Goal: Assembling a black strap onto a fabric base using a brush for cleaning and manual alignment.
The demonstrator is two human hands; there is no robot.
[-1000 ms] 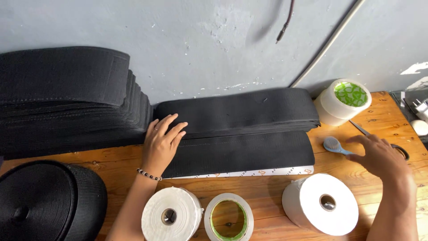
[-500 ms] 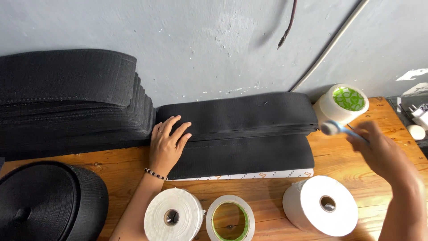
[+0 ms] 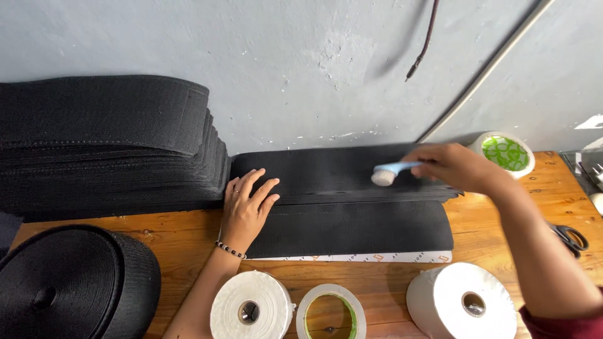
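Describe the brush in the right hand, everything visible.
The brush is small, with a light blue plastic-looking handle and a round head of pale bristles. The right hand grips the handle's far end, so that end is hidden. It lies roughly level, head pointing left, bristles down on the black fabric strip near the wall. Nothing else touches it.
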